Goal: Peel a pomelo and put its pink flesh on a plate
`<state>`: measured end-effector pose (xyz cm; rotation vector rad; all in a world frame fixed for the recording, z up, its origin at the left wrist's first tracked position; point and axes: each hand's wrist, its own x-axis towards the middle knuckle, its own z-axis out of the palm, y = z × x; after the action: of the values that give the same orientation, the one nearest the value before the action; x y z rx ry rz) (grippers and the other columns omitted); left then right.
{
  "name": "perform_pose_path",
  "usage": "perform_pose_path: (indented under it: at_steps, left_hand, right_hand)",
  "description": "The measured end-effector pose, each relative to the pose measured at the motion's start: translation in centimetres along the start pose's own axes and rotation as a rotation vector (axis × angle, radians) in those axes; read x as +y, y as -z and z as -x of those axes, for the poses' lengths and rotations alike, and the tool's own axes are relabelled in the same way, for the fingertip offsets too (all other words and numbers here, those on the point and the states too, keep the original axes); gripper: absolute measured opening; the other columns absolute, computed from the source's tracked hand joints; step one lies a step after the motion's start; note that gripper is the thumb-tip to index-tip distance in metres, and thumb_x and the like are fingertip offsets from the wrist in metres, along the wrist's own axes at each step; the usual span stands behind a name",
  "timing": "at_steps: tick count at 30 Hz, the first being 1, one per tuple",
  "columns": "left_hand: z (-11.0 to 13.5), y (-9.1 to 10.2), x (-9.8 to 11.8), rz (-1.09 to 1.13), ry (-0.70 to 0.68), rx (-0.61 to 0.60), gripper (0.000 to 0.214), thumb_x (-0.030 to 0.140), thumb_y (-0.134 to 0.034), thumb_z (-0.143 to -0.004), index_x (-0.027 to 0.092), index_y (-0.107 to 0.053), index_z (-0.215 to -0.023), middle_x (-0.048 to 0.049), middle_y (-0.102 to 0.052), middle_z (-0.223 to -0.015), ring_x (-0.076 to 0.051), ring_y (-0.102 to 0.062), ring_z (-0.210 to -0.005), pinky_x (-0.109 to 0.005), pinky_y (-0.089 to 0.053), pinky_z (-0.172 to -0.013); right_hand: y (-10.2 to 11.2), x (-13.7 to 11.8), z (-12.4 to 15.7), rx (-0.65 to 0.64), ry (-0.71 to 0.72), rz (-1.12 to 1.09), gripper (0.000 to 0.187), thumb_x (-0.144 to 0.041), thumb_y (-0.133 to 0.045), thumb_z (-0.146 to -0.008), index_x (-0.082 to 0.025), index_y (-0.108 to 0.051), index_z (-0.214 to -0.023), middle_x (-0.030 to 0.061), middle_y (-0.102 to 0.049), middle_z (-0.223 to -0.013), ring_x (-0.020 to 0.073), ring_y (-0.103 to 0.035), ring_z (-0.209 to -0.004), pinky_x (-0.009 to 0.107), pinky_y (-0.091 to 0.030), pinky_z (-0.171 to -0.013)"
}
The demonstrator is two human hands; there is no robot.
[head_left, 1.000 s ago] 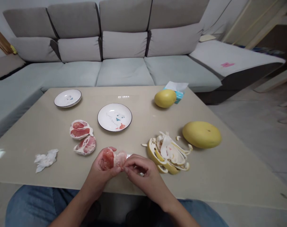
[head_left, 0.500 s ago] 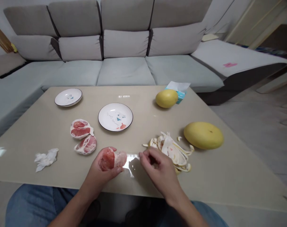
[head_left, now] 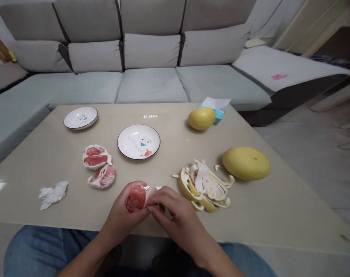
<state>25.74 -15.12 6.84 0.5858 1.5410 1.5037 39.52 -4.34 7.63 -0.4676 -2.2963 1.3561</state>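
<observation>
Cupping a red pomelo segment [head_left: 136, 199] in your left hand [head_left: 122, 211] over the table [head_left: 258, 209], you are pinching its pale membrane [head_left: 150, 193] with your right hand [head_left: 179, 215], left of the heaped pomelo peel [head_left: 205, 184].

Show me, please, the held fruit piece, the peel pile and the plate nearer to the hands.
Held fruit piece [head_left: 136, 199]: head view, on red flesh.
Peel pile [head_left: 206, 185]: head view, on pale pith.
Nearer plate [head_left: 139, 130]: head view, on white far part.
</observation>
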Motion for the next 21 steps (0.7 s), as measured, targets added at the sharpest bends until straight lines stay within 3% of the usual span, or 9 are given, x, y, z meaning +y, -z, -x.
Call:
perform_pose_path:
  at_steps: [8,11,14,17,19,21]
  left_hand:
    - [0.0,0.5,-0.4,0.031,0.013,0.021,0.054,0.017,-0.088,-0.058,0.023,-0.067,-0.107,-0.0017,-0.07,-0.089,-0.018,-0.063,-0.074,-0.025,-0.049,-0.065]
    - [0.0,0.5,0.0,0.035,0.051,0.044,0.055,0.022,-0.09,-0.055,0.021,-0.067,-0.105,-0.0005,-0.068,-0.083,-0.017,-0.061,-0.07,-0.023,-0.047,-0.063]
    - [0.0,0.4,0.4,0.069,0.087,0.088,0.056,0.027,-0.09,-0.056,0.02,-0.066,-0.106,0.0001,-0.068,-0.081,-0.016,-0.062,-0.071,-0.023,-0.047,-0.066]
    - [-0.2,0.3,0.6,0.159,0.116,0.117,0.054,0.031,-0.088,-0.06,0.02,-0.065,-0.108,-0.0005,-0.069,-0.083,-0.016,-0.064,-0.074,-0.025,-0.049,-0.071]
    - [-0.3,0.3,0.6,0.218,0.134,0.107,0.052,0.034,-0.087,-0.062,0.02,-0.066,-0.107,-0.0026,-0.071,-0.087,-0.017,-0.067,-0.078,-0.027,-0.051,-0.075]
    - [-0.4,0.4,0.6,0.267,0.144,0.094,0.05,0.036,-0.086,-0.064,0.019,-0.067,-0.107,-0.0051,-0.072,-0.093,-0.019,-0.068,-0.081,-0.028,-0.052,-0.078]
  right_hand:
    - [0.2,-0.7,-0.1,0.038,-0.078,-0.055,0.02,-0.023,-0.048,-0.097,-0.021,-0.056,-0.079,0.0015,-0.056,-0.081,0.015,-0.053,-0.073,0.027,-0.043,-0.065]
    - [1.7,-0.2,-0.3,0.129,-0.159,-0.081,0.028,-0.033,-0.041,-0.1,-0.022,-0.05,-0.076,0.0002,-0.053,-0.073,0.0154,-0.051,-0.068,0.027,-0.041,-0.061]
    - [3.4,1.2,-0.5,0.285,-0.254,0.069,0.033,-0.037,-0.039,-0.1,-0.022,-0.047,-0.072,-0.0002,-0.051,-0.068,0.016,-0.049,-0.064,0.028,-0.041,-0.06]
    - [3.8,2.4,-0.6,0.375,-0.196,0.318,0.015,-0.031,-0.049,-0.094,-0.022,-0.06,-0.094,0.0053,-0.058,-0.089,0.0176,-0.054,-0.07,0.031,-0.043,-0.064]
    - [3.2,2.5,-0.5,0.351,-0.11,0.348,0.018,-0.027,-0.051,-0.092,-0.022,-0.063,-0.106,0.0069,-0.061,-0.095,0.0181,-0.057,-0.072,0.031,-0.045,-0.064]
    - [2.1,2.0,-0.4,0.3,-0.075,0.31,0.015,-0.029,-0.054,-0.094,-0.022,-0.065,-0.087,0.0028,-0.06,-0.075,0.0162,-0.055,-0.063,0.028,-0.043,-0.058]
